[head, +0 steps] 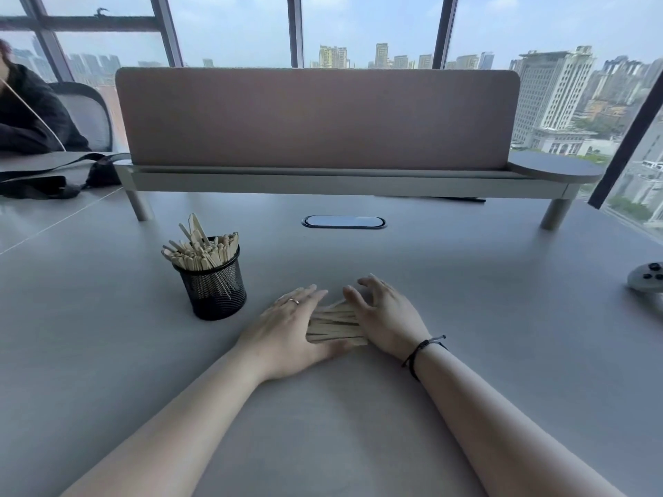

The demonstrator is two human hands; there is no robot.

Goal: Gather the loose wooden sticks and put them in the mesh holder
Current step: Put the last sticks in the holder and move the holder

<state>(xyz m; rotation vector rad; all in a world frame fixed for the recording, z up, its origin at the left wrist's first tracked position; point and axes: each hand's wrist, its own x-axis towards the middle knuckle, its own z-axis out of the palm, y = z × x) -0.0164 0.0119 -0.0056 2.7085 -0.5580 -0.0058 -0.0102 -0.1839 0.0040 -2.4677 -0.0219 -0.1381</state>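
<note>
On the grey table [466, 353], near its middle, loose sticks [335, 326] are lying in a flat bundle, running roughly 9 to 3 o'clock, pressed between two hands.

Left hand [287, 328]: lying at the bundle's 9 o'clock end, fingers straight and together, pointing toward 1 o'clock, palm edge pushing against the stick ends; nothing is being gripped. A ring [293, 301] is showing on one finger.

Right hand [385, 317]: sitting at the bundle's 3 o'clock end, fingers loosely arched, tips touching the table, thumb side resting against the sticks; it is pressing rather than clasping. A dark cord bracelet [423, 349] is circling the wrist.

Holder [214, 288]: black mesh cup, standing upright at about 10 o'clock from the bundle, near the left hand but apart from it. It is already holding many sticks, their tops fanning out above the rim.

Surroundings: a pink-beige divider [317, 116] on a raised shelf [344, 182] is spanning the table's 12 o'clock side, with an oval cable port [343, 222] in front of it. A white controller [647, 278] is resting at the 3 o'clock edge, well apart from the hands. A black strap [53, 177] is lying on the neighbouring table at 10 o'clock, where another person in dark sleeves [25, 113] is sitting. Windows [369, 26] behind are showing city towers.

Nothing is standing between the bundle and the holder.
</note>
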